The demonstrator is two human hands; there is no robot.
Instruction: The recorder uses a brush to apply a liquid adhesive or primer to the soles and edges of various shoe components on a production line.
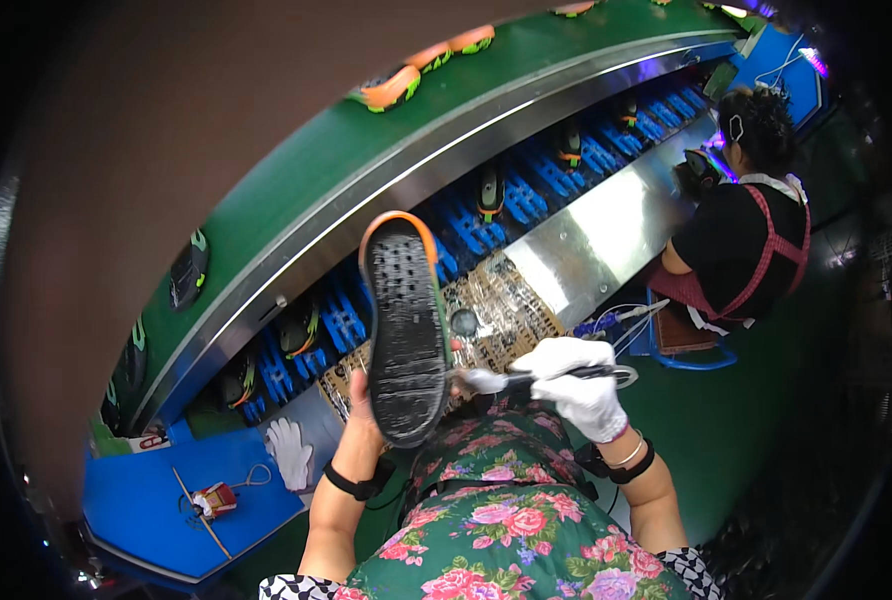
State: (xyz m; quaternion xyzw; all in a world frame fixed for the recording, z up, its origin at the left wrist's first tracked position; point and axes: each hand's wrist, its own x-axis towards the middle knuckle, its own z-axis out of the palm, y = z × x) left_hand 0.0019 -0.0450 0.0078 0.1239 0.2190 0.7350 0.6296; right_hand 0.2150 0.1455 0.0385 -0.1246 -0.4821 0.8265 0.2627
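A shoe sole [406,340], black and studded with holes on its upward face and orange around the top rim, stands out in front of me. My bare left hand [363,408] is closed around its lower part, with the thumb at the left edge and fingertips showing at the right. In a white knitted glove, my right hand [578,385] grips a brush [484,381] by its dark handle. The brush's pale bristles are close to the sole's lower right edge; whether they touch it I cannot tell.
Beyond lies a conveyor with blue holders [476,228] carrying shoe parts, and above it a green belt [296,180] with orange soles [391,88]. Taped cardboard [506,310] covers the near ledge. A blue table [146,490] with a spare glove [289,452] is left; a co-worker [756,220] sits right.
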